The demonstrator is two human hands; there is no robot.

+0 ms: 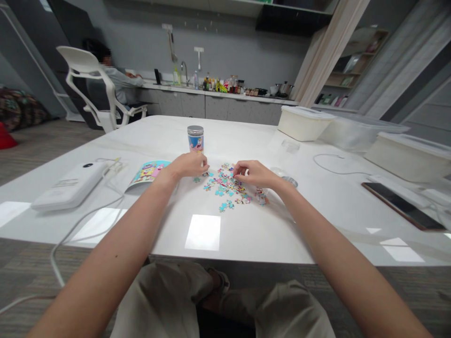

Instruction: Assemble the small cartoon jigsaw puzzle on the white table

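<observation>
A loose pile of small jigsaw puzzle pieces (225,187), turquoise, pink and many-coloured, lies on the white table. At the pile's left edge my left hand (188,165) is closed, its fingertips pinched on a puzzle piece (206,173) that is partly hidden. My right hand (256,173) reaches over the pile's right side with thumb and fingers pinched together on a puzzle piece, mostly covered by the fingers. Behind my left hand stands a jar (196,137) with a silver lid and a blue cartoon label. Left of that hand is a curved cartoon picture sheet (150,172).
A white power bank-like device (68,187) with cables sits at left. Lidded storage boxes (303,123) line the right side, near a phone (401,205). A round metal lid (291,180) is beside my right wrist. A person sits on a white chair (105,89) behind.
</observation>
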